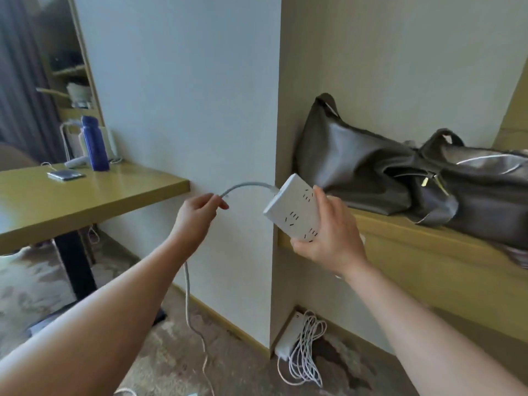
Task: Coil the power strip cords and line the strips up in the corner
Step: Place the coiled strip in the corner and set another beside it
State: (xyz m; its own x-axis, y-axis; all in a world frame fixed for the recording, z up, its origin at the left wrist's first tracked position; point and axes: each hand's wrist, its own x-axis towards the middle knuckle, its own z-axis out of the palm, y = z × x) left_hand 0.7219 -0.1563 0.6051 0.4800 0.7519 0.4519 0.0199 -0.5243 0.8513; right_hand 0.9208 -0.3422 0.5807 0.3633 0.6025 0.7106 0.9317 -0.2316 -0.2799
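The right hand [331, 238] grips a white rectangular plastic power strip [294, 211] in mid-air in front of the wall corner. The left hand [197, 215] pinches its grey-white cord [245, 185], which trails to the carpet. Another white strip [287, 335] with a coiled cord [307, 355] lies on the floor in the corner.

The power strip [294, 212] looks like smooth matt white plastic, its cord [187, 292] rubbery; the bag [400, 178] is soft grey leather with a slight sheen; the counter [71, 201] is satin wood laminate
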